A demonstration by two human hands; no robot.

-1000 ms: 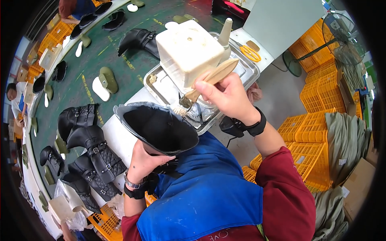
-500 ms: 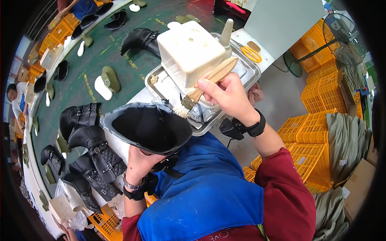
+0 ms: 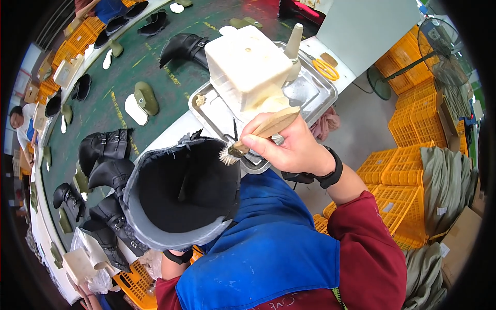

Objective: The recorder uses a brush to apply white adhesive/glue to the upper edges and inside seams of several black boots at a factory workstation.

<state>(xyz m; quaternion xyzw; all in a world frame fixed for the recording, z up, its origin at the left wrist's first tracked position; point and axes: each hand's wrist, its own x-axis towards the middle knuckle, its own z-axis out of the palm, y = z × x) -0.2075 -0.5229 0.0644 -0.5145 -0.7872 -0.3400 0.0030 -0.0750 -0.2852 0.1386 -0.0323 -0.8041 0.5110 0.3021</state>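
A black boot (image 3: 160, 196) is tilted in front of me, its wide grey-edged opening facing up toward me. My left hand (image 3: 178, 252) supports it from below; the fingers are hidden behind the shaft. In my right hand (image 3: 287, 147) is a wooden-handled brush (image 3: 276, 122), gripped near its head. Its pale bristles point down and left, at the right side of the boot's opening; contact with the rim is hard to judge. Just beyond the brush, a white square tub (image 3: 248, 64) stands in a metal tray (image 3: 315, 98).
A pale cone-topped bottle (image 3: 293, 46) and orange-handled scissors (image 3: 325, 68) lie beyond the tub. Several black boots (image 3: 106, 144) line the left, beside a green conveyor (image 3: 119, 77) carrying insoles (image 3: 146, 98). Yellow crates (image 3: 392, 165) and a fan (image 3: 442, 49) stand right.
The boot has turned so its opening faces me more fully, covering most of my left hand. My right hand has brought the brush down and left, to the opening's edge.
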